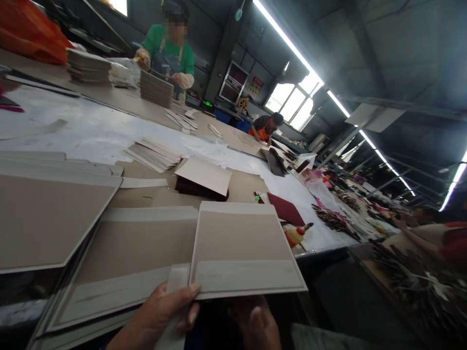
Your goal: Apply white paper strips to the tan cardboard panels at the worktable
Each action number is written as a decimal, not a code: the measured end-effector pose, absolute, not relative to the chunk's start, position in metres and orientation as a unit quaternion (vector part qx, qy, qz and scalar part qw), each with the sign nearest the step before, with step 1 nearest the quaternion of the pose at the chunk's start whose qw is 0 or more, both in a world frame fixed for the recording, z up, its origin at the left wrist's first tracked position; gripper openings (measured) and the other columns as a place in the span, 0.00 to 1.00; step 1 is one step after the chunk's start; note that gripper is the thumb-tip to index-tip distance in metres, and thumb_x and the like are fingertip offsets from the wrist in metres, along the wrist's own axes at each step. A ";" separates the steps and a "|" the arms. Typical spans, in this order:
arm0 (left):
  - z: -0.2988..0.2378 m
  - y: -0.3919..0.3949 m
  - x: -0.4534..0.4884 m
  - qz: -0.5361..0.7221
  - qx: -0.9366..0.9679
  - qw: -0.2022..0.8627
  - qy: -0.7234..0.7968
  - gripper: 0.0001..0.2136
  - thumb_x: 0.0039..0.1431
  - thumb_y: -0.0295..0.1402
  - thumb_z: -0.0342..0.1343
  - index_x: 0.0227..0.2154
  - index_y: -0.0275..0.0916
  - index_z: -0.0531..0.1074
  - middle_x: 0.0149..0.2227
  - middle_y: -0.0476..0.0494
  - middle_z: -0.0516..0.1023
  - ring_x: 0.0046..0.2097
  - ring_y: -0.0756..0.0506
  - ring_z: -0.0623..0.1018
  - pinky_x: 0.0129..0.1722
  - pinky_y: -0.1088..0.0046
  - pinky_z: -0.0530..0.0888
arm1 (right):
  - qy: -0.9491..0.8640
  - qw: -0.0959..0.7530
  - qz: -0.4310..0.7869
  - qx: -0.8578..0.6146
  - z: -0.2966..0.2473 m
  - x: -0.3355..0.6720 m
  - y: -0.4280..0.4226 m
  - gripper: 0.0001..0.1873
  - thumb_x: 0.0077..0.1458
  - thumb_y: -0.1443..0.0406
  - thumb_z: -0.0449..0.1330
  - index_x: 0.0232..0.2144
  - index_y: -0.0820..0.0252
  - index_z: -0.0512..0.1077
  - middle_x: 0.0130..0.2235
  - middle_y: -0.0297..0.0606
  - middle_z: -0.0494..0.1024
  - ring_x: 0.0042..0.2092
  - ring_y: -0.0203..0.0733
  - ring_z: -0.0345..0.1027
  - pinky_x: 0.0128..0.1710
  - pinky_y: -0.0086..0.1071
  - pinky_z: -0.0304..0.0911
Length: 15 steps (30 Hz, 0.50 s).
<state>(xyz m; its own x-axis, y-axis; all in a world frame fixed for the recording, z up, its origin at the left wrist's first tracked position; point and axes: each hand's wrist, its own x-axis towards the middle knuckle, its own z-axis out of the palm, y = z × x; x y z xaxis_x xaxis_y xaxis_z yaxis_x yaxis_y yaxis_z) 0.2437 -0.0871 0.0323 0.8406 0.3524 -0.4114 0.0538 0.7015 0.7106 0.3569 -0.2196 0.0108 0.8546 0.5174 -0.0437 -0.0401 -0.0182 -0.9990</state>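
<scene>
At the near edge of the long table [91, 131], you hold a grey board panel [242, 248] with a pale border, tilted up toward the camera and clear of the surface. Your left hand [160, 313] pinches its lower left corner, thumb pressed on the front face, the other fingers hidden behind. A pale strip [178, 279] runs under that thumb; cannot tell if it's joined to the panel. Your right hand [257, 323] sits just below the panel's bottom edge, in shadow, fingers curled; cannot tell whether it grips anything. Just left of the held panel, overlapped by it, lies a stack of like panels [134, 253], and further left a larger grey sheet [47, 218]. Beyond the panel is a folded board [204, 175] on top of a dark red piece, with a fan of thin strips [153, 153] behind it. A maroon cover [286, 209] lies to the right, and a small yellow and red bottle [296, 234] stands near the panel's right edge. At the far end a co-worker in green [170, 48] stands by a board stack [156, 88]. Another person in orange [268, 127] bends over the table further back.
</scene>
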 end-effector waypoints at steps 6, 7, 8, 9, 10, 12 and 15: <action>0.011 -0.097 0.212 0.068 0.429 0.845 0.312 0.25 0.34 0.55 0.57 0.23 0.34 0.70 0.13 0.50 0.65 0.15 0.54 0.60 0.16 0.78 0.53 | -0.120 0.644 0.182 -0.733 0.025 0.350 -0.200 0.23 0.48 0.50 0.58 0.31 0.68 0.73 0.29 0.43 0.78 0.37 0.50 0.72 0.35 0.36 0.69; 0.007 -0.095 0.200 0.092 0.443 0.818 0.355 0.25 0.33 0.56 0.57 0.23 0.35 0.69 0.13 0.52 0.64 0.15 0.54 0.60 0.15 0.78 0.53 | -0.181 0.597 0.125 -0.771 0.026 0.353 -0.200 0.22 0.49 0.52 0.59 0.31 0.67 0.74 0.30 0.44 0.78 0.38 0.52 0.72 0.35 0.35 0.68; 0.004 -0.092 0.186 0.131 0.454 0.781 0.408 0.24 0.35 0.55 0.57 0.23 0.36 0.69 0.13 0.53 0.63 0.15 0.54 0.60 0.15 0.78 0.53 | -0.263 0.541 0.049 -0.797 0.028 0.356 -0.199 0.20 0.49 0.53 0.59 0.30 0.66 0.75 0.31 0.45 0.78 0.39 0.52 0.72 0.36 0.34 0.68; 0.001 -0.089 0.170 0.181 0.463 0.734 0.463 0.22 0.37 0.53 0.57 0.24 0.37 0.69 0.13 0.55 0.63 0.16 0.53 0.60 0.16 0.78 0.56 | -0.353 0.480 -0.034 -0.802 0.030 0.357 -0.196 0.18 0.51 0.55 0.58 0.32 0.65 0.76 0.33 0.46 0.78 0.40 0.52 0.72 0.37 0.33 0.68; -0.001 -0.085 0.154 0.227 0.468 0.678 0.519 0.19 0.39 0.51 0.57 0.25 0.38 0.70 0.14 0.55 0.63 0.17 0.53 0.62 0.18 0.78 0.58 | -0.438 0.421 -0.108 -0.787 0.033 0.357 -0.190 0.17 0.53 0.58 0.56 0.37 0.65 0.75 0.37 0.47 0.78 0.42 0.52 0.71 0.38 0.33 0.68; -0.005 -0.077 0.125 0.294 0.481 0.576 0.592 0.16 0.41 0.48 0.57 0.26 0.40 0.71 0.18 0.54 0.68 0.24 0.49 0.69 0.23 0.78 0.65 | -0.562 0.313 -0.217 -0.735 0.037 0.351 -0.171 0.21 0.56 0.64 0.51 0.51 0.65 0.66 0.48 0.49 0.72 0.47 0.53 0.68 0.43 0.36 0.67; -0.008 -0.064 0.100 0.326 0.511 0.526 0.597 0.16 0.41 0.46 0.58 0.32 0.42 0.71 0.30 0.50 0.76 0.37 0.43 0.74 0.36 0.76 0.69 | -0.657 0.179 -0.279 -0.678 0.034 0.330 -0.135 0.29 0.56 0.75 0.42 0.60 0.69 0.48 0.55 0.54 0.62 0.53 0.56 0.62 0.44 0.43 0.66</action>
<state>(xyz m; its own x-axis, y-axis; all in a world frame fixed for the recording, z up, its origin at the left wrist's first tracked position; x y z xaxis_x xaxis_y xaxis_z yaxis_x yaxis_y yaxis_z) 0.0997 -0.0637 -0.0078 0.0752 0.9526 -0.2947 0.2656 0.2657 0.9267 0.3302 -0.1354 0.0340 -0.0177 0.7897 0.6133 0.9896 -0.0736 0.1233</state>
